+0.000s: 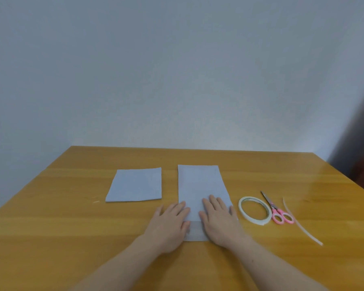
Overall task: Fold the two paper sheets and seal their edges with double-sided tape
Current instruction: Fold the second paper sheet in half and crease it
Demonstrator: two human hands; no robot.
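Observation:
Two white paper sheets lie on the wooden table (pixel 72 217). The left sheet (pixel 136 184) is folded into a squarish shape and nothing touches it. The right sheet (pixel 200 185) is longer, with a band across its near end. My left hand (pixel 169 223) presses flat on its near left edge, fingers spread. My right hand (pixel 218 219) presses flat on its near right part. A roll of double-sided tape (pixel 254 210) lies to the right of the hands, apart from them.
Pink-handled scissors (pixel 276 211) lie just right of the tape roll. A long white strip of tape backing (pixel 301 224) lies further right. A plain wall stands behind the table's far edge; something dark is at the far right.

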